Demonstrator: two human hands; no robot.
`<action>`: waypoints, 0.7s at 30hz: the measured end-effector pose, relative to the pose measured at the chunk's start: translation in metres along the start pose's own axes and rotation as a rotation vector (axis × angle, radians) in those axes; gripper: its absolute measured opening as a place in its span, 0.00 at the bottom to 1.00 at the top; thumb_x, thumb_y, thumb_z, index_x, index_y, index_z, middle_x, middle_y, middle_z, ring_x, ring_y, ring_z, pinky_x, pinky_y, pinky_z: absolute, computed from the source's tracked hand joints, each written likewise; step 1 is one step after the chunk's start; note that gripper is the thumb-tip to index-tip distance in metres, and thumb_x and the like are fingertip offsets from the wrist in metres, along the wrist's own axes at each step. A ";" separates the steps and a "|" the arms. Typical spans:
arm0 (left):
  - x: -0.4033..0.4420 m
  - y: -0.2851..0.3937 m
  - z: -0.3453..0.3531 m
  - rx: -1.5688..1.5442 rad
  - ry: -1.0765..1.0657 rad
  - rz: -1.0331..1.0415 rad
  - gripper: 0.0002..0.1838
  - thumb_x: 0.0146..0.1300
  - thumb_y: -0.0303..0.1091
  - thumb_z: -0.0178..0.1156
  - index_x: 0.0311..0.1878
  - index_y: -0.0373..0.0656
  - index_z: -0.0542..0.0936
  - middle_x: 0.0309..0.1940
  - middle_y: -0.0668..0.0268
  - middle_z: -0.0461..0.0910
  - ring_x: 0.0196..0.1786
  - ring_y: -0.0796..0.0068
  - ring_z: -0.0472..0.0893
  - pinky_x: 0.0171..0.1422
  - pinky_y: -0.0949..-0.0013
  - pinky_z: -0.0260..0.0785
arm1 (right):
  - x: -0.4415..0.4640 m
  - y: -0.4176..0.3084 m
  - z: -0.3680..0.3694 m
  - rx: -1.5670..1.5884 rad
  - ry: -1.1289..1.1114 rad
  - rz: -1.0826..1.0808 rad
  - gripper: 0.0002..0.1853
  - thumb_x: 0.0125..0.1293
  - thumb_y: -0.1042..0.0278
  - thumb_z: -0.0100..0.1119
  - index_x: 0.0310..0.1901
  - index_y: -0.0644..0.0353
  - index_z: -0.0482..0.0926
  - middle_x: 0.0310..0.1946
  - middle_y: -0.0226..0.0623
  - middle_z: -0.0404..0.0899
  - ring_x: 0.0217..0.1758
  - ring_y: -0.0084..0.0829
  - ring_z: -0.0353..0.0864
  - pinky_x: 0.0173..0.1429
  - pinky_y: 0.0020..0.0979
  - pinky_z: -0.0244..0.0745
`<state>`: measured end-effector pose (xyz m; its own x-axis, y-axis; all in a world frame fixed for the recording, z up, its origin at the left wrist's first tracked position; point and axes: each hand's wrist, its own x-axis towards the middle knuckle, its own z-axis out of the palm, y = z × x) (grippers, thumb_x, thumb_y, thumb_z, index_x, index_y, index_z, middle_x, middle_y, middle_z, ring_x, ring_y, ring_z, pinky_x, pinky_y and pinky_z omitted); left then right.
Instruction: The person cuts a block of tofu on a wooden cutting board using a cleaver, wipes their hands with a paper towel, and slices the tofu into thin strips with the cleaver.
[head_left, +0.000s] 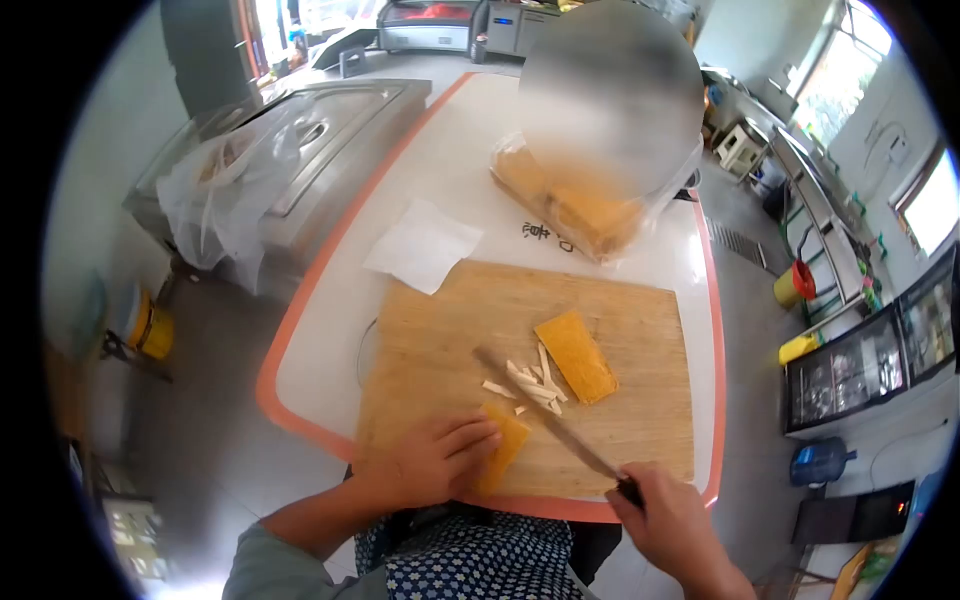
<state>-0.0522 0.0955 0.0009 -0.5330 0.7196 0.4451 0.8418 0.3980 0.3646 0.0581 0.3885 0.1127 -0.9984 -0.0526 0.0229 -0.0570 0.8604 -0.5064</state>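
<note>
My right hand is closed around the dark handle of a long kitchen knife. Its blade slants across the wooden cutting board, beside a small pile of pale cut strips. With bent fingers, my left hand holds down a golden slab that looks like fried tofu, near the board's front edge. Part of that slab is hidden under the hand. A second golden slab of the same look lies whole to the right of the strips.
Behind the board, a clear plastic bag holds more golden slabs, partly hidden by a blurred round area. White paper overlaps the board's far left corner. The white table has an orange edge. A steel counter bearing plastic bags stands left.
</note>
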 end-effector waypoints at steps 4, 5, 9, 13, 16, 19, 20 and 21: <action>-0.001 0.004 0.003 -0.017 -0.034 -0.004 0.22 0.61 0.30 0.70 0.59 0.38 0.84 0.58 0.58 0.83 0.63 0.52 0.81 0.68 0.53 0.76 | 0.019 -0.006 0.010 -0.078 -0.157 -0.132 0.15 0.67 0.67 0.69 0.49 0.60 0.75 0.34 0.43 0.81 0.35 0.46 0.86 0.35 0.43 0.80; -0.001 0.003 0.003 -0.012 -0.043 -0.007 0.21 0.60 0.29 0.70 0.58 0.38 0.85 0.56 0.57 0.83 0.62 0.52 0.81 0.67 0.52 0.76 | 0.020 -0.004 0.012 -0.129 -0.180 -0.200 0.13 0.68 0.67 0.68 0.47 0.60 0.75 0.32 0.42 0.79 0.33 0.45 0.85 0.34 0.43 0.80; 0.000 0.004 0.001 0.015 -0.090 -0.026 0.20 0.60 0.28 0.67 0.56 0.35 0.84 0.57 0.52 0.82 0.62 0.50 0.81 0.69 0.48 0.74 | 0.023 -0.006 0.019 -0.114 -0.153 -0.280 0.10 0.70 0.66 0.65 0.45 0.60 0.74 0.31 0.40 0.76 0.30 0.45 0.84 0.32 0.43 0.79; -0.014 -0.002 0.009 0.002 -0.142 -0.045 0.18 0.57 0.28 0.68 0.52 0.34 0.86 0.55 0.52 0.82 0.59 0.49 0.81 0.69 0.46 0.72 | 0.019 -0.013 0.023 -0.166 -0.161 -0.305 0.09 0.71 0.66 0.63 0.45 0.59 0.74 0.31 0.39 0.75 0.29 0.43 0.83 0.30 0.41 0.78; -0.016 0.001 0.006 -0.015 -0.154 -0.032 0.17 0.54 0.29 0.68 0.48 0.34 0.87 0.54 0.51 0.82 0.58 0.47 0.81 0.70 0.45 0.72 | 0.017 -0.014 0.023 -0.148 -0.145 -0.276 0.09 0.71 0.67 0.60 0.46 0.60 0.74 0.33 0.43 0.76 0.32 0.48 0.82 0.34 0.45 0.77; -0.008 0.005 0.005 0.000 -0.134 -0.056 0.18 0.53 0.29 0.68 0.47 0.33 0.87 0.54 0.50 0.82 0.59 0.46 0.81 0.70 0.45 0.72 | 0.016 -0.014 0.018 -0.112 -0.139 -0.236 0.08 0.71 0.69 0.58 0.48 0.60 0.73 0.35 0.45 0.77 0.36 0.51 0.82 0.38 0.48 0.78; -0.006 0.006 0.004 -0.002 -0.132 -0.063 0.18 0.53 0.29 0.68 0.47 0.33 0.87 0.55 0.49 0.82 0.59 0.45 0.80 0.70 0.45 0.71 | 0.016 -0.014 0.016 -0.123 -0.143 -0.234 0.09 0.69 0.70 0.58 0.49 0.60 0.73 0.35 0.44 0.76 0.36 0.48 0.83 0.38 0.47 0.79; -0.005 0.005 0.003 0.003 -0.127 -0.066 0.18 0.53 0.28 0.68 0.47 0.32 0.87 0.55 0.49 0.82 0.60 0.44 0.80 0.71 0.45 0.71 | 0.019 -0.014 0.015 -0.124 -0.147 -0.235 0.09 0.69 0.70 0.58 0.49 0.60 0.73 0.35 0.44 0.76 0.36 0.48 0.83 0.38 0.47 0.79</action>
<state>-0.0452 0.0962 -0.0021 -0.5724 0.7578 0.3133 0.8056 0.4484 0.3872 0.0399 0.3676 0.1069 -0.9466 -0.3224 -0.0029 -0.2954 0.8709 -0.3928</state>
